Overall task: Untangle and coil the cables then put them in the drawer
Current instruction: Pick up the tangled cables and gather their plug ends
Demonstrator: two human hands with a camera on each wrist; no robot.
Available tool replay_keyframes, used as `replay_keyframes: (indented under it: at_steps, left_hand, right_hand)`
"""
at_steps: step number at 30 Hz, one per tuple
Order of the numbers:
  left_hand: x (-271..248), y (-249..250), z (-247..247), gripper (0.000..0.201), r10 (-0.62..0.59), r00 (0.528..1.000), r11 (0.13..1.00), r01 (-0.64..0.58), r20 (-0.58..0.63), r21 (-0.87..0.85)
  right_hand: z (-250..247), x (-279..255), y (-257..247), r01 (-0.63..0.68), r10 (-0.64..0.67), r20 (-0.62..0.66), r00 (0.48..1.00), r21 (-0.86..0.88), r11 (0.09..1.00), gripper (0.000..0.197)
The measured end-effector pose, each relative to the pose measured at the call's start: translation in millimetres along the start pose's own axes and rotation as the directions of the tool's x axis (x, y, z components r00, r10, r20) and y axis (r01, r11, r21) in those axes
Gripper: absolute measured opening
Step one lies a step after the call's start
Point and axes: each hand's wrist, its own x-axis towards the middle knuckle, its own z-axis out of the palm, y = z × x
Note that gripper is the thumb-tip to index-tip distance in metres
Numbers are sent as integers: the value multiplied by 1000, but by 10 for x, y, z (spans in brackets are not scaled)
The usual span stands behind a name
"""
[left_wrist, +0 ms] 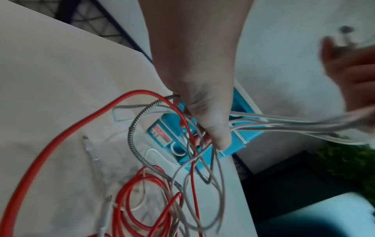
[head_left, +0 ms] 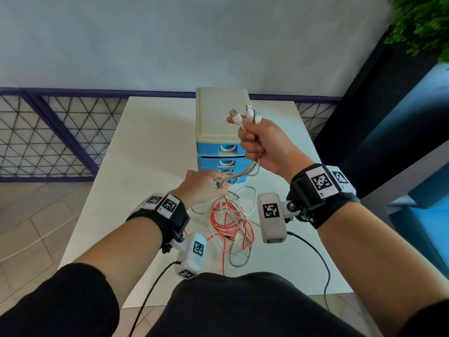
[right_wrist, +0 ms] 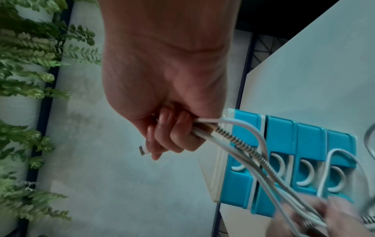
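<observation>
The right hand [head_left: 263,144] is clenching its grip on the USB plugs [head_left: 245,114] above the drawer unit [head_left: 218,127], while the left hand [head_left: 201,188], just in front of it, is curling around the cables [head_left: 233,220]. Pulling hard is likely tightening knots or dragging loops off the table [head_left: 150,147] edge nearest the person; left of the unit there is open room.

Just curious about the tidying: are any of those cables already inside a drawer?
No: the drawers of the blue drawer unit look shut, and the cables lie tangled on the table.

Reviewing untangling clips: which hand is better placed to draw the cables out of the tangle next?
Probably the left hand: it holds the strands low, just above the tangle, while the right hand grips the plug ends raised.
</observation>
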Motion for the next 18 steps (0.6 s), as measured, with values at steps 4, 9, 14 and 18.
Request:
replay_keyframes:
  at_steps: [4,9,14,18]
  left_hand:
    - [-31,-85,2,40,-82,993,976,97,81,-194]
    - [33,-4,-98,43,-44,993,974,66,106,-215]
    - [-148,-79,-49,41,61,990,968,-29,124,-247]
    - [-280,-226,-11,51,72,996,965,-58,45,-258]
  right_hand:
    - [-14,-33,-148,40,-40,3,999,22,999,24]
    - [29,-23,-355,96,-98,31,995,61,993,25]
    - [-79,-22,-368,126,-126,22,992,9,992,24]
    - [-235,28,-237,148,-183,-104,978,-278,949,26]
